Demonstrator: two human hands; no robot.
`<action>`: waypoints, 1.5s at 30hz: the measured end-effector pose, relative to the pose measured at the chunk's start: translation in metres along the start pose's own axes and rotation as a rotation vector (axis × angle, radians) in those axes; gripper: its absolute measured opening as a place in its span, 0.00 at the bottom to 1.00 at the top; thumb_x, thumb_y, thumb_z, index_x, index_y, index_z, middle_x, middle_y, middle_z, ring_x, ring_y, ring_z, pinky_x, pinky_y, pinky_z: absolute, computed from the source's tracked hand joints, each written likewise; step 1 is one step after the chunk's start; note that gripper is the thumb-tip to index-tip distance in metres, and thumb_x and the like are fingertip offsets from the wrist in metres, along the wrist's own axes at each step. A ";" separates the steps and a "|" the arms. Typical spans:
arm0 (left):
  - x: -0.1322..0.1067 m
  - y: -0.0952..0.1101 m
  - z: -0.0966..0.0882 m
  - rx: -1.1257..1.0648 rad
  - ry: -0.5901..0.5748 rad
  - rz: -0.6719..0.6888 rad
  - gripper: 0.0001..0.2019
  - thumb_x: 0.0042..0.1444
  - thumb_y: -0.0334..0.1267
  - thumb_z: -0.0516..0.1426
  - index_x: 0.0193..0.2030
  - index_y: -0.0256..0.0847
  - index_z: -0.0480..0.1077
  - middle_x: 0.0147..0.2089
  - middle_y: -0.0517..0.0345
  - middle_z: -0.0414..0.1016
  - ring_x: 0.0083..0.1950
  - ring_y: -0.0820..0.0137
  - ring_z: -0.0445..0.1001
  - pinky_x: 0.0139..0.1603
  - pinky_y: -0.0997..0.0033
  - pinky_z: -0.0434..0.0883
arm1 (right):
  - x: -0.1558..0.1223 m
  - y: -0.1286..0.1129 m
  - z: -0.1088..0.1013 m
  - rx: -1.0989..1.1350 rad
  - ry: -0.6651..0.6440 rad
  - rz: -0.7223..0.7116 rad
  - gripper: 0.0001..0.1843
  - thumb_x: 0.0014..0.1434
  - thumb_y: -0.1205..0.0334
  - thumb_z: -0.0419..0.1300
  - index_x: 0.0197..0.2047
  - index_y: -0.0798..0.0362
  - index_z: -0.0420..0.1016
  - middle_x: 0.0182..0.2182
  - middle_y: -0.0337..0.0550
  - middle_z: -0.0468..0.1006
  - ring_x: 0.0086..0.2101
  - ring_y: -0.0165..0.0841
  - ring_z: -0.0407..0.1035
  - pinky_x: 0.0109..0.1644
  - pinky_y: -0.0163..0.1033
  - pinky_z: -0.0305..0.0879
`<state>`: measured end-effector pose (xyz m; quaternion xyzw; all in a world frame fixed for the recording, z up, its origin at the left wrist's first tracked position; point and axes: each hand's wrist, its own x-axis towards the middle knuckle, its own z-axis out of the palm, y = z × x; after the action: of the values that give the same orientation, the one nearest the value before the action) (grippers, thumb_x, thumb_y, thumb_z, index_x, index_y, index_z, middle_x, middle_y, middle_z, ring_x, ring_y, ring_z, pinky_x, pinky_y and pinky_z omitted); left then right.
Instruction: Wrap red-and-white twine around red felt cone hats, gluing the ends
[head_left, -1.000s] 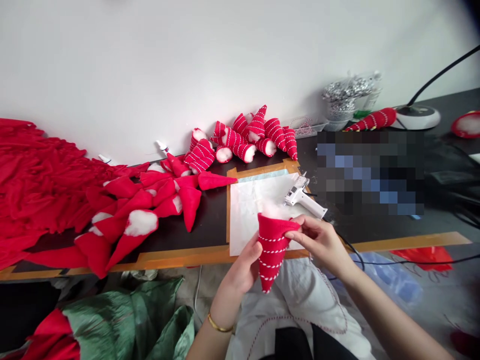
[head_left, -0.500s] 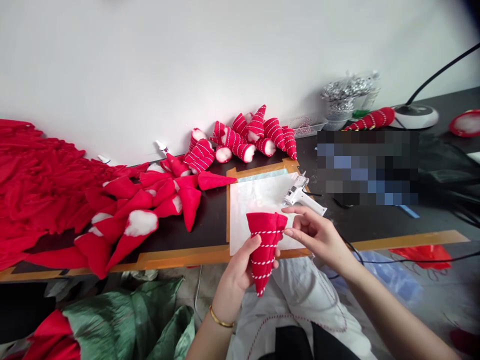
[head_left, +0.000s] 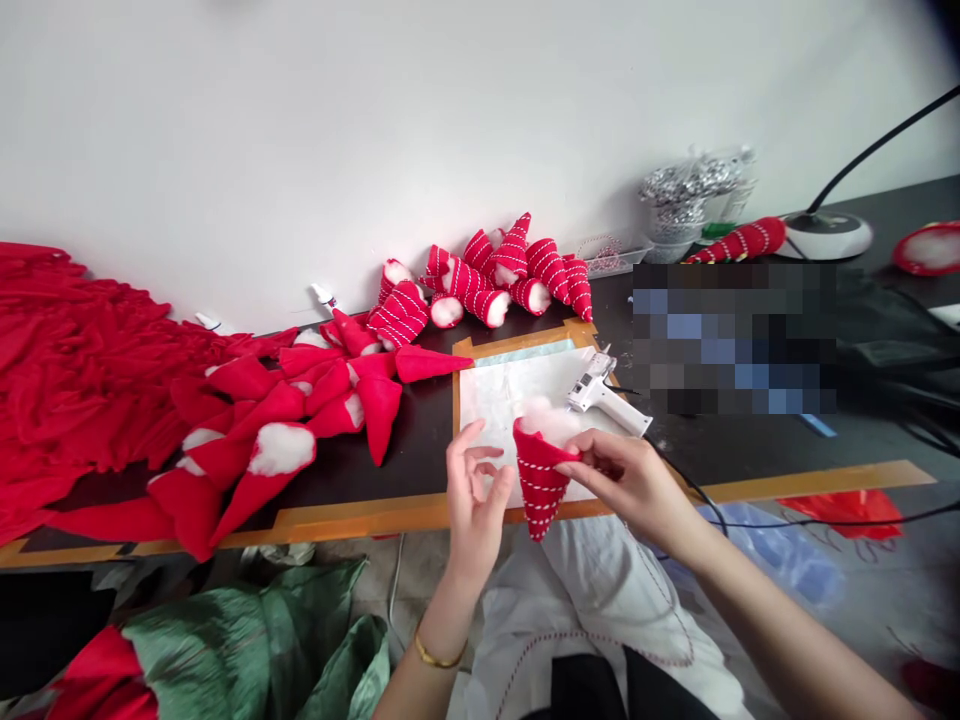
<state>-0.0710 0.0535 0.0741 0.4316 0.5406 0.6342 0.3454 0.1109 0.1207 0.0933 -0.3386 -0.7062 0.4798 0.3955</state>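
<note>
- right grip (head_left: pixel 630 483): thumb and fingertips pressed together, pinching the rim of a red felt cone (head_left: pixel 540 490) at its open end
- that cone hangs point-down from the right grip, tilted slightly, with rows of white stitching around it; it sits between the two grips, above the person's lap
- white stuffing (head_left: pixel 550 421) bulges from the cone's mouth, just beyond the right grip's fingertips
- left grip (head_left: pixel 472 510): spread wide, fingers apart and raised, palm facing the cone; its thumb lies just beside the cone's edge, and contact there is hard to tell
- a gold bangle (head_left: pixel 439 655) circles the left wrist, below the left grip
- past both grips lies a white sheet (head_left: pixel 499 410) on the dark counter (head_left: pixel 420 470), whose edge is lined with orange tape (head_left: pixel 817 480)
- a white hot-glue gun (head_left: pixel 604 395) lies on that sheet's far corner, just beyond the right grip
- left of the left grip, plain red cones with white stuffing (head_left: pixel 281 447) fan out, and a heap of red fabric (head_left: pixel 82 370) lies further left
- beyond the sheet, stitched cones (head_left: pixel 487 285) lean against the wall (head_left: pixel 300 130)
</note>
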 end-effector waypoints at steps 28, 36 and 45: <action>0.067 0.005 -0.002 0.488 -0.556 0.022 0.14 0.68 0.49 0.53 0.40 0.40 0.70 0.36 0.60 0.72 0.36 0.70 0.69 0.39 0.73 0.64 | 0.009 0.024 0.000 -0.259 0.017 -0.060 0.17 0.68 0.51 0.59 0.35 0.54 0.80 0.27 0.44 0.81 0.25 0.33 0.71 0.30 0.36 0.65; 0.073 -0.001 -0.003 0.567 -0.621 0.064 0.13 0.67 0.45 0.56 0.41 0.40 0.77 0.38 0.57 0.72 0.41 0.67 0.72 0.45 0.70 0.66 | 0.014 0.047 0.004 -0.136 -0.061 0.143 0.18 0.65 0.47 0.58 0.35 0.52 0.79 0.24 0.39 0.78 0.24 0.33 0.68 0.29 0.36 0.61; 0.079 -0.010 -0.014 0.352 -0.655 -0.077 0.15 0.65 0.47 0.56 0.33 0.39 0.72 0.34 0.61 0.63 0.34 0.71 0.64 0.37 0.72 0.61 | 0.018 0.055 0.004 0.069 -0.071 0.186 0.21 0.62 0.41 0.62 0.45 0.51 0.69 0.18 0.27 0.61 0.20 0.29 0.57 0.26 0.35 0.51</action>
<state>-0.1148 0.1214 0.0774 0.6437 0.5181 0.3466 0.4439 0.1044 0.1511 0.0448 -0.3716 -0.6683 0.5502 0.3356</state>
